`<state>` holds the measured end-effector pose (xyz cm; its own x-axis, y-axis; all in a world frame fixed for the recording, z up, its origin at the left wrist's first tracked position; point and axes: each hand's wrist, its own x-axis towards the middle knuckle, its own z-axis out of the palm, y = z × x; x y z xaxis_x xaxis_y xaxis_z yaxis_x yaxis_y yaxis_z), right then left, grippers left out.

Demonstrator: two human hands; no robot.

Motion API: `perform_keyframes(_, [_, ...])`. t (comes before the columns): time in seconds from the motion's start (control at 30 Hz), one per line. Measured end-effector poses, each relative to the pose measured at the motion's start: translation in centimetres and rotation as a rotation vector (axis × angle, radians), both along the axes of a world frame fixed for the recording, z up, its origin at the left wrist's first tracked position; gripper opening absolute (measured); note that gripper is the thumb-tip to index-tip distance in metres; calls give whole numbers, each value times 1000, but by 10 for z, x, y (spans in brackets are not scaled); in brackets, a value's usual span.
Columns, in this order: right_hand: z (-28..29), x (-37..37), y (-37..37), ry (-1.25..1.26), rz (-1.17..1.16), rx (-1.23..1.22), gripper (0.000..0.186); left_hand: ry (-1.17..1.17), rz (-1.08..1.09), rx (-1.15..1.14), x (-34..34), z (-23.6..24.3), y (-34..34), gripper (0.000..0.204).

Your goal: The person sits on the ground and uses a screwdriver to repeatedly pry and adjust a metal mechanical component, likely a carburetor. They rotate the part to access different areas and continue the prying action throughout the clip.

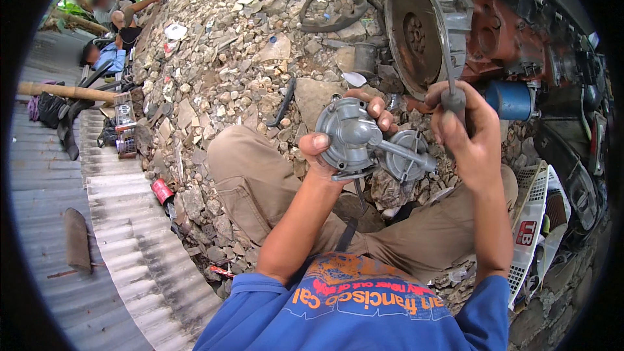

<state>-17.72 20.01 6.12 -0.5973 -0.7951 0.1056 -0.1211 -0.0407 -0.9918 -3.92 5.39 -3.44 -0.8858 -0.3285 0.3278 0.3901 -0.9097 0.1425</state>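
A large rusty engine block (513, 26) with its round flywheel housing (422, 26) lies on rubble (227, 71) ahead. Above the knees, the left hand (338, 140) wraps closed around a grey metal pump (364, 140), long axis pointing right. The right hand (471, 136) grips a screwdriver (453, 91), handle upward.
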Motion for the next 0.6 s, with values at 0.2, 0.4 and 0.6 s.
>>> perform_keyframes(0.2, [-14, 35, 12, 196, -146, -66, 56, 63, 79, -35, -3, -8, 2, 87])
perform_keyframes(0.4, [-26, 38, 15, 100, -115, -46, 46, 96, 95, -59, 0, -10, 5, 89])
perform_keyframes(0.6, [-24, 40, 13, 137, -150, -58, 44, -123, 144, -56, 9, -4, 10, 86])
